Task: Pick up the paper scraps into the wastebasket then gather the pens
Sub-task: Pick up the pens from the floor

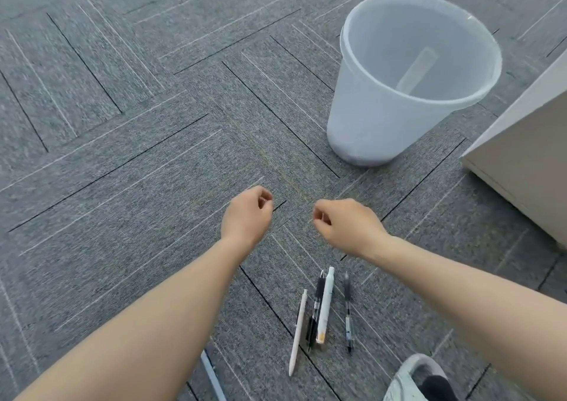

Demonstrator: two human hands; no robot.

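Two curled hands over carpet [122,124]
Left hand [245,213] and right hand [346,224] loosely clenched, grasping nothing visible; four pens [325,305] lie below; one wastebasket [368,118] beyond.

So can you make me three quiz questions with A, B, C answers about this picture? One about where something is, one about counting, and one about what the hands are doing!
1. Where do the pens lie?
A. Inside the wastebasket
B. On the carpet between the two forearms
C. On the white cabinet

2. How many pens lie in that group?
A. Two
B. Four
C. Seven

3. How are the left hand and the right hand?
A. Loosely curled, holding no pen
B. Each gripping a pen
C. Flat on the carpet

Answers:
1. B, they rest on the grey carpet, nearer the person than the wastebasket.
2. B, two pale and two dark pens show.
3. A, the fingers are curled and the pens lie apart from them.
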